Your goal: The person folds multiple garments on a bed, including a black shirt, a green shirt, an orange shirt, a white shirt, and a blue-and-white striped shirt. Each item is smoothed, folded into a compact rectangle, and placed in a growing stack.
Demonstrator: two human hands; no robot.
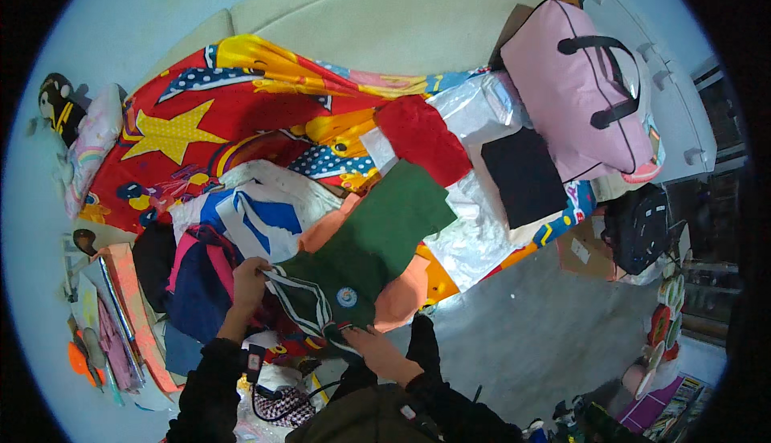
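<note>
A dark green shirt (385, 226) with a white-striped neckline and a round badge lies spread on the bed before me, its far end on a red cloth. My left hand (248, 283) pinches the shirt at one end of the striped edging. The other end of that edging is gripped by my right hand (379, 349), close to the bed's front edge. Under the shirt shows a peach-coloured cloth (402, 298). Left of it are a blue-and-white garment (259, 220) and a navy-and-pink garment (199, 286), near my left hand.
A folded red cloth (424, 136), a folded black cloth (524, 178) and clear plastic bags (473, 235) lie to the right. Behind them stands a pink bag (572, 93) with black handles. A patterned red blanket (241, 105) covers the bed. A black backpack (638, 229) rests beyond the grey floor (512, 334).
</note>
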